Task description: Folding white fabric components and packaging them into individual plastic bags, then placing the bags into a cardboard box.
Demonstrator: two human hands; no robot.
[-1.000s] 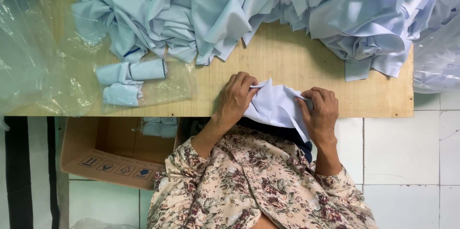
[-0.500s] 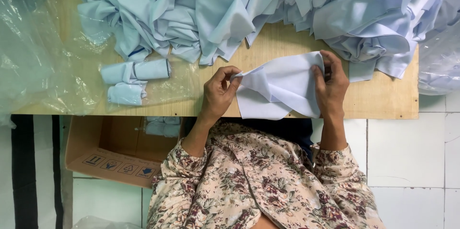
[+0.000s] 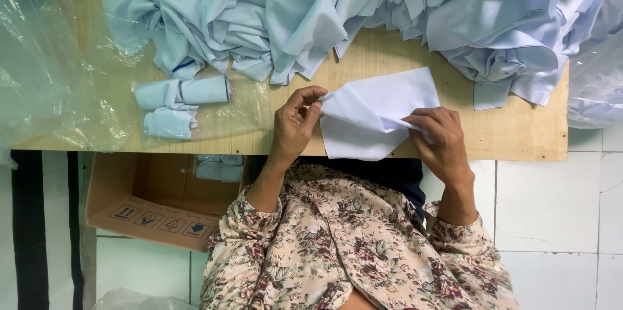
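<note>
My left hand point(image 3: 294, 127) pinches the left corner of a pale blue fabric piece point(image 3: 373, 112) between thumb and fingers. My right hand point(image 3: 440, 138) grips the same piece along its lower right fold. The fabric is spread partly flat over the near edge of the wooden table point(image 3: 513, 129), folded over itself in the middle. I wear floral sleeves.
A big heap of pale blue fabric point(image 3: 337, 5) covers the back of the table. Three rolled blue pieces point(image 3: 178, 105) lie on clear plastic sheeting point(image 3: 45, 76) at the left. An open cardboard box point(image 3: 152, 196) with rolled pieces sits under the table on the white tiled floor.
The fabric piece has been unfolded and spread wider on the table. My right hand moved down from its upper right edge to the lower fold; my left hand stayed at the left corner.
</note>
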